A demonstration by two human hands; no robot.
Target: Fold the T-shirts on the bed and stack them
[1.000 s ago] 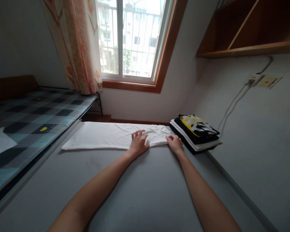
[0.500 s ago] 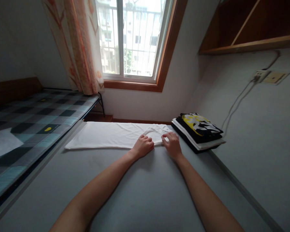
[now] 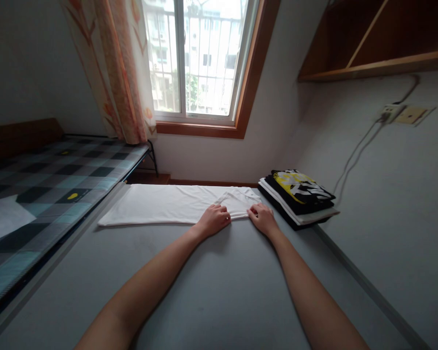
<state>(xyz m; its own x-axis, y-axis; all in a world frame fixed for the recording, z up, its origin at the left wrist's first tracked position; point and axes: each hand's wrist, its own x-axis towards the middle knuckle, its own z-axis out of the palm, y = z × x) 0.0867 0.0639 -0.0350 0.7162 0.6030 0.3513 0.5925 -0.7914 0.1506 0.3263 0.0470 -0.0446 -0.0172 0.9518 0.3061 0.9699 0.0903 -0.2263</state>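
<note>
A white garment [image 3: 164, 203], folded into a long strip, lies across the far part of the grey table [image 3: 204, 291]. My left hand [image 3: 214, 219] rests on its near edge, right of the middle, with the fingers curled on the cloth. At the right end, my right hand [image 3: 263, 217] has its fingers closed on the near corner of the cloth. Just beyond that hand, to the right, sits a stack of folded clothes [image 3: 299, 199], black and white, with a yellow, black and white print on top.
To the left stands a bed with a checked mattress [image 3: 95, 167] and a white sheet of something [image 3: 5, 218] on it. A window [image 3: 200, 63] and curtain [image 3: 120, 73] are behind. Cables [image 3: 354, 155] hang on the right wall below a wooden shelf [image 3: 379, 65].
My right hand has moved slightly right and lower, and its fingers have come down onto the corner of the cloth. My left hand has barely shifted.
</note>
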